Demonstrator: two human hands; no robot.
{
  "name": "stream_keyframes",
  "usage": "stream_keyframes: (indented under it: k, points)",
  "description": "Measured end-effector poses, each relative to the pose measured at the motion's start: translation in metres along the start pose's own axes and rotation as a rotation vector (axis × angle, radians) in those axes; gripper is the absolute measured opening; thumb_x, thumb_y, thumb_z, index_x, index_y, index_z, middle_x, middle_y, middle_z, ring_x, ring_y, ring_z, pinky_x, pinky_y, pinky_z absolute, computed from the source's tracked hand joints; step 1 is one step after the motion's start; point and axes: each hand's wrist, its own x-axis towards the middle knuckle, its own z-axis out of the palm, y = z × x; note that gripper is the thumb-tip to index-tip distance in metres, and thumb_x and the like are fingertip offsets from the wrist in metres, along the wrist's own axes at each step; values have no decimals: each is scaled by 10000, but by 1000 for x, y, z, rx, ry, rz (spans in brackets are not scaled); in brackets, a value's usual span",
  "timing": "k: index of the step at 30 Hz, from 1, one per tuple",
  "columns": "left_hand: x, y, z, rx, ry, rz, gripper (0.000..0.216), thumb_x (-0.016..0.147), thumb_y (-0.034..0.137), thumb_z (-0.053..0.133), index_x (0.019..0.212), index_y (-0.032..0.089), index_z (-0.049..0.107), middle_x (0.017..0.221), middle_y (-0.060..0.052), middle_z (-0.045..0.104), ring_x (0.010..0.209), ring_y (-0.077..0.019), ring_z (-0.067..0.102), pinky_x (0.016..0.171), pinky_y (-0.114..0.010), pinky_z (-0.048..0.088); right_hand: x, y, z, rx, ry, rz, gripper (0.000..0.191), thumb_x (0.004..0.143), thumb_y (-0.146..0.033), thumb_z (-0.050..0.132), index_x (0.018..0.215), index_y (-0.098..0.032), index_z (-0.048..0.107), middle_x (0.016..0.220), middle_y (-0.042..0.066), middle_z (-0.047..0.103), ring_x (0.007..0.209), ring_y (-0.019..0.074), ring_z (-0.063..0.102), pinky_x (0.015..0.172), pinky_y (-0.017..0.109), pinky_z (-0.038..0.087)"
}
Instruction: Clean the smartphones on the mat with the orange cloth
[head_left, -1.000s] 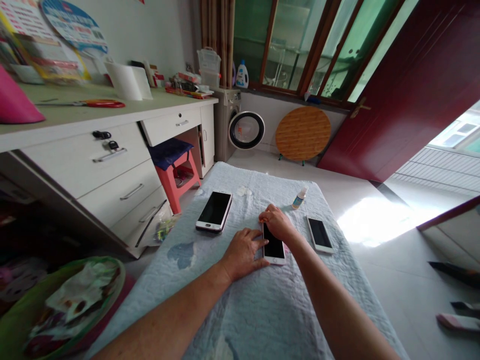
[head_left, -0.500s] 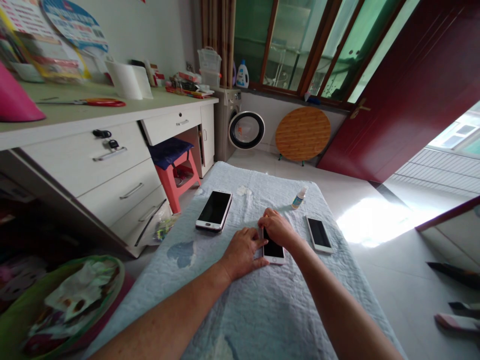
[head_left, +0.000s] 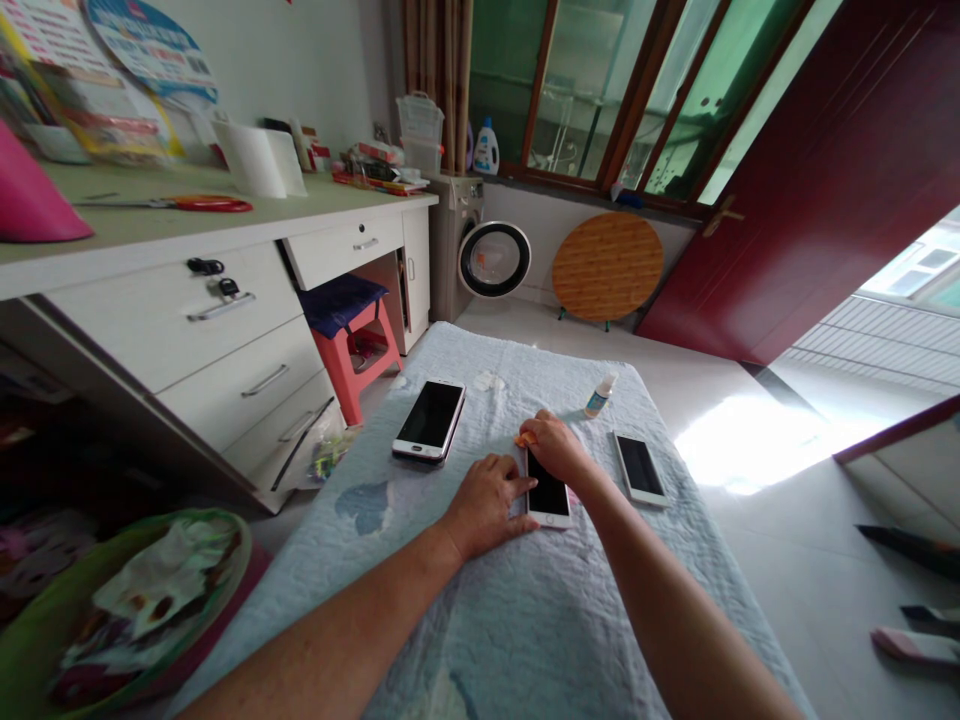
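Note:
A white smartphone (head_left: 549,497) with a dark screen lies face up on the pale blue quilted cover (head_left: 555,620). My left hand (head_left: 487,505) holds its left edge, with the thumb at the lower corner and a fingertip over the screen's side. Closed over the phone's upper end, my right hand (head_left: 553,445) grips a small orange cloth (head_left: 526,439), mostly hidden under the fingers. To the left lies a larger white phone (head_left: 430,420), which seems to rest on something dark. A smaller white phone (head_left: 639,468) is on the right. Beyond it stands a little spray bottle (head_left: 599,397).
On the left a white desk (head_left: 247,340) carries a paper roll (head_left: 255,160) and red-handled scissors (head_left: 210,203). A red stool (head_left: 360,350) stands beneath it. At the lower left is a green basket (head_left: 240,560) with litter. A washing machine (head_left: 454,230) has its door open.
My right hand has shifted slightly at the phone's upper end, and the orange cloth now shows at its fingertips. My left hand and the phones stay in place.

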Motion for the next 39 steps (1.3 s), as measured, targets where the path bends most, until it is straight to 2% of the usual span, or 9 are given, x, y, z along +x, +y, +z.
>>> stream_keyframes:
  k: [4,8,20,24,32,39]
  points:
    - [0,1,-1,2,-4,-4,545,736,565,672,1186,261,626,1032,-61,579,992,-260,510,892,-396,414,2,-4,-2,-72,-6,-24,225,906,-238,457,927,-189,675,934,65,567,814,147,533,689,230,349]
    - [0,2,-1,23,11,-7,531,717,528,708,1168,259,634,1048,-67,578,993,-263,513,882,-395,422,3,-4,-3,-126,-85,-35,233,889,-212,460,892,-216,693,948,68,558,850,164,518,678,242,343]
    - [-2,0,4,25,61,17,512,696,443,759,1156,259,629,1144,-74,577,1034,-270,510,905,-417,415,-12,-5,-11,-18,-247,-258,126,789,-187,618,827,-237,728,887,33,542,837,140,501,659,214,338]
    - [-2,0,6,26,66,20,510,692,435,764,1151,257,630,1129,-73,579,1027,-267,510,899,-413,415,-7,-3,-11,-7,-233,-281,134,781,-154,606,788,-216,725,891,37,544,825,136,495,681,212,353]
    - [-2,1,5,34,56,-4,509,700,482,746,1151,275,634,999,-54,572,970,-252,517,863,-399,420,12,2,-6,-85,-110,-147,192,808,-115,526,817,-191,703,954,67,542,916,163,467,714,222,363]
    - [-2,3,3,57,65,-4,503,686,467,762,1131,264,643,1036,-69,582,970,-261,518,861,-404,421,1,-3,-8,-63,-136,-205,137,797,-158,570,775,-191,701,912,47,540,866,156,467,700,230,344]
